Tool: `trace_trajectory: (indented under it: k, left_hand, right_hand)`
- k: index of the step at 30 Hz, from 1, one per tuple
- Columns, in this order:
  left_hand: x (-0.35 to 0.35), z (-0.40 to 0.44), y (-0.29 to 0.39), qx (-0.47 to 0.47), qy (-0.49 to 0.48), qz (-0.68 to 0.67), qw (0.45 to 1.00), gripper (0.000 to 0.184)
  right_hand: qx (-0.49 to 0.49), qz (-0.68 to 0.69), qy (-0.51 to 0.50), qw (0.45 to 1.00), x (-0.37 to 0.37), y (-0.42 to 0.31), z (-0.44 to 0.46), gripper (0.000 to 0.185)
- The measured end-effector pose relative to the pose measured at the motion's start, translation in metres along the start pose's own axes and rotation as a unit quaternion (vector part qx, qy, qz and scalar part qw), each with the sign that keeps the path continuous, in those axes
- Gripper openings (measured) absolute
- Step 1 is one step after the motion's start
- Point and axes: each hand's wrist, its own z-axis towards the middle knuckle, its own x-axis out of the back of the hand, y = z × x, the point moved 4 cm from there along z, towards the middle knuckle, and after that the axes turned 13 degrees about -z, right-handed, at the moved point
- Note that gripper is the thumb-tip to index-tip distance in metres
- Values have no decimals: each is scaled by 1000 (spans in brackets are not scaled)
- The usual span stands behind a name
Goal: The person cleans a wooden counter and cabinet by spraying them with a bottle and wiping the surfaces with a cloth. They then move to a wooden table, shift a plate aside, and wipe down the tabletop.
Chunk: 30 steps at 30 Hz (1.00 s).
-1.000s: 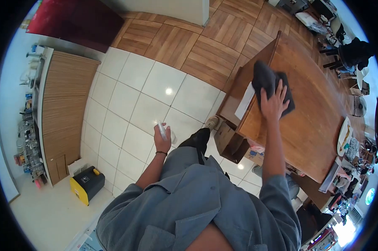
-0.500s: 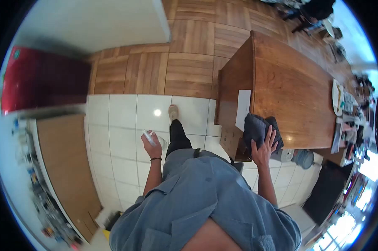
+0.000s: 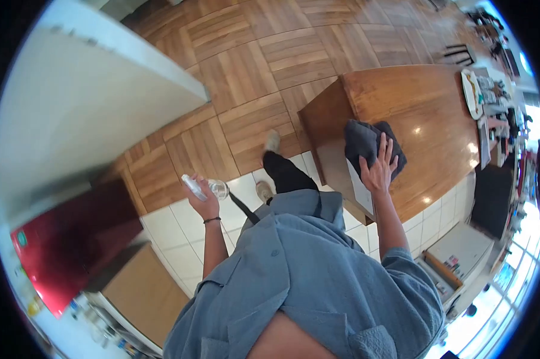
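Observation:
My left hand is closed around a clear spray bottle with a whitish spray head, held out over the floor left of my body. On the counter's near left edge lies a bunched dark grey cloth. My right hand presses on this cloth from above, thumb and fingers spread over its folds. Under the cloth is the wooden counter, its top shiny in places. The cloth's underside and the spot beneath it are hidden.
A white sheet is on the counter's side below the cloth. A white plate and small items stand at the counter's far right end. To the left are a pale wall, a red cabinet-like object and a brown panel.
I have stepped forward onto the wooden floor. My right hand and the cloth have slid forward along the counter past the white sheet. The spray bottle stays in my left hand.

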Motion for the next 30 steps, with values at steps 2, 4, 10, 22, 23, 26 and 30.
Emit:
trace_trajectory:
  k: [2, 4, 10, 22, 23, 26, 30]
  left_hand:
    - [-41, 41, 10, -12, -53, -14, 998, 31]
    - [-86, 77, 22, 17, -81, -54, 995, 31]
    - [-234, 184, 38, -22, -222, 7, 975, 28]
    - [-524, 296, 86, -15, -466, 30, 884, 27]
    - [-545, 305, 85, -10, -495, 39, 868, 28]
    - [-626, 316, 100, -10, -576, 70, 814, 29]
    - [-724, 337, 100, -18, -658, 67, 750, 26]
  right_hand:
    - [-15, -8, -26, 1000, 11, -16, 29, 75]
    - [-30, 0, -18, 999, 11, -24, 52, 69]
    - [-120, 46, -37, 991, 11, -32, 109, 58]
    - [-389, 64, -55, 917, 22, -33, 211, 54]
    - [-418, 60, -50, 905, 20, -29, 223, 53]
    - [-512, 40, -11, 858, 15, 1, 267, 52]
    - [-620, -27, -1, 784, -9, 53, 313, 55]
